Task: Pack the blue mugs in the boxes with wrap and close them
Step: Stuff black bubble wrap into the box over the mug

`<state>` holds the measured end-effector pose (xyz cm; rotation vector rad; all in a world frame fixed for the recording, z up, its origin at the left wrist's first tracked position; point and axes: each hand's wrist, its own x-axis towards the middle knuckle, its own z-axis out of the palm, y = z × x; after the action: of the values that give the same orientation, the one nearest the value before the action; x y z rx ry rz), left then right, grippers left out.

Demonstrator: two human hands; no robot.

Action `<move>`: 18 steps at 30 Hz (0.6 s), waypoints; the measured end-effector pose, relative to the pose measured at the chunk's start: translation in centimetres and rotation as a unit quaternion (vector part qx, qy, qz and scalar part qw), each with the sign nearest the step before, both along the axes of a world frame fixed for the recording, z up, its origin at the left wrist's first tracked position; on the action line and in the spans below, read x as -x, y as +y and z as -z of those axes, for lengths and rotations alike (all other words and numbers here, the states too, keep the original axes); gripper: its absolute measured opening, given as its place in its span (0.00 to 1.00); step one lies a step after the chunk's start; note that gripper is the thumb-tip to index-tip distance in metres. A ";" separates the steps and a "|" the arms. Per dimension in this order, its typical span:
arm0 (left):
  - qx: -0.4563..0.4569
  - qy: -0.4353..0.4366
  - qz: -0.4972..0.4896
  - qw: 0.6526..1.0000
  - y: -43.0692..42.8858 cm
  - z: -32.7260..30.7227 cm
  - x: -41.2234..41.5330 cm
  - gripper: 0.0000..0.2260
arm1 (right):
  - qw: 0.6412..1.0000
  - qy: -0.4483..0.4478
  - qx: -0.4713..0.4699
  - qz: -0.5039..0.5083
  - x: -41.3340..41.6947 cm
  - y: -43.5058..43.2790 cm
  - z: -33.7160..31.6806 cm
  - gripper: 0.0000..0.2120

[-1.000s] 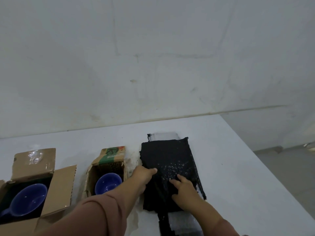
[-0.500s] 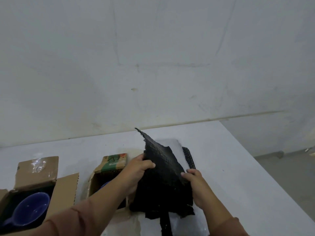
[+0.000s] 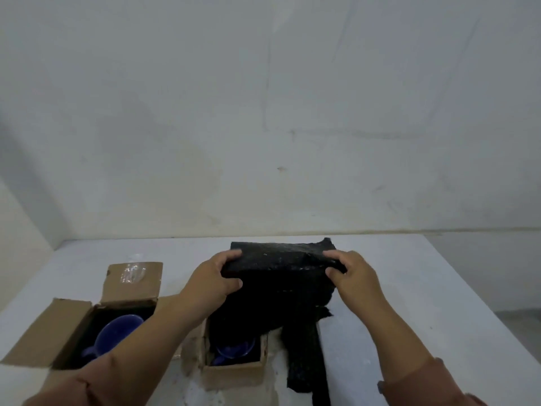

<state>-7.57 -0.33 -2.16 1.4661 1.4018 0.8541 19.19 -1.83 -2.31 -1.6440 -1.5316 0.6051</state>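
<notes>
I hold a sheet of black wrap (image 3: pixel 281 276) up off the white table (image 3: pixel 409 288), my left hand (image 3: pixel 215 278) gripping its left top edge and my right hand (image 3: pixel 352 275) its right top edge. The sheet hangs down over the far side of a small open cardboard box (image 3: pixel 234 372), where part of a blue mug (image 3: pixel 234 347) shows. To the left stands a second open box (image 3: pixel 70 326) holding another blue mug (image 3: pixel 117 335). More black wrap (image 3: pixel 304 361) lies on the table under the lifted sheet.
A plain white wall rises behind the table. The table's right edge drops to a grey floor (image 3: pixel 521 326). The left box's rear flap (image 3: pixel 133 281) stands up with clear tape on it.
Both hands have lifted one black sheet off the stack and now hold it spread by its top edge over the middle box. The camera has shifted left and tilted.
</notes>
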 end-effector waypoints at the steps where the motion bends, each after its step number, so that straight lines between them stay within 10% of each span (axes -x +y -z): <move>1: -0.022 0.049 -0.007 0.999 -0.3 -0.5 0.3 0.17 | 0.999 -0.042 -0.023 -0.008 0.3 0.1 -0.8 0.11; 4: -0.098 0.120 -0.007 0.988 -1.0 -1.7 1.1 0.10 | 0.996 -0.046 -0.065 -0.038 1.3 0.3 -3.2 0.11; 11: -0.056 0.114 0.166 0.978 -1.4 -5.0 2.5 0.28 | 0.982 0.062 0.013 -0.176 3.3 0.1 -7.1 0.17; 15: -0.096 0.223 0.202 0.949 -0.8 -5.3 1.3 0.13 | 0.983 0.044 0.010 -0.180 5.1 0.6 -7.7 0.09; 18: -0.088 0.150 0.112 0.978 -0.5 -4.5 1.1 0.03 | 0.994 0.052 -0.018 -0.097 5.7 1.3 -6.6 0.07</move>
<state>-8.67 -0.83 2.36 1.9121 1.3673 0.6446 13.54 -0.57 4.29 -1.4235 -1.6263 0.7498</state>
